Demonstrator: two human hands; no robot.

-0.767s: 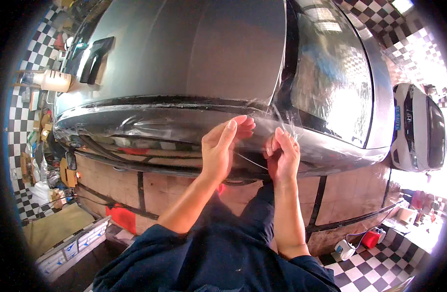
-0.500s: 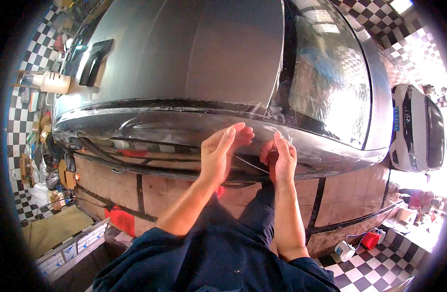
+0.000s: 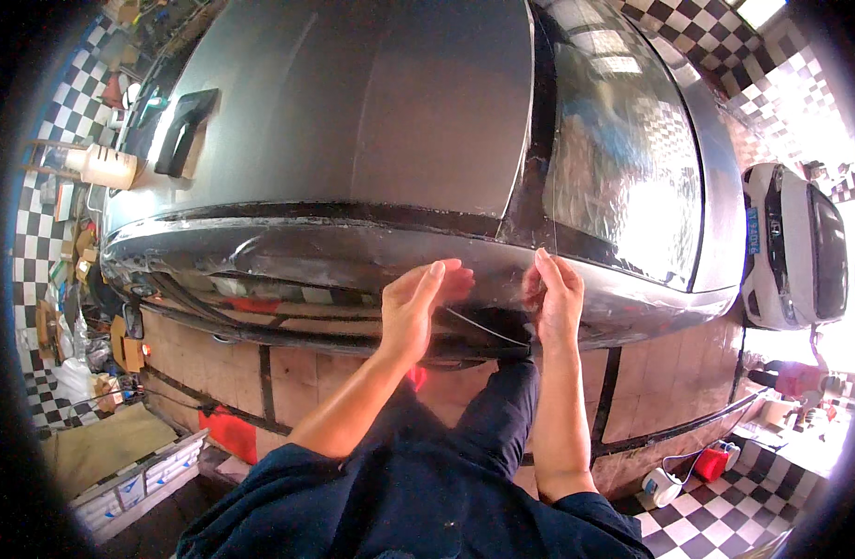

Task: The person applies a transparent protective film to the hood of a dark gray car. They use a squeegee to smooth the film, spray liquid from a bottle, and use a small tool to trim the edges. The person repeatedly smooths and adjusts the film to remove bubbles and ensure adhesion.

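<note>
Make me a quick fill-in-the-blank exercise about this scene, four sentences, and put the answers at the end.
1. The left hand is ____ from the dark car's large window than the right hand.
2. The T-shaped tool lying on the dark car is coloured ____.
3. The pale car stands toward the ____ edge of the picture.
4. The floor at the lower right is checked in black and ____.

Missing words: farther; black; right; white.

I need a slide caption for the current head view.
Left hand and right hand by a dark car, black T-shaped tool lying on it, pale car at right.
</note>
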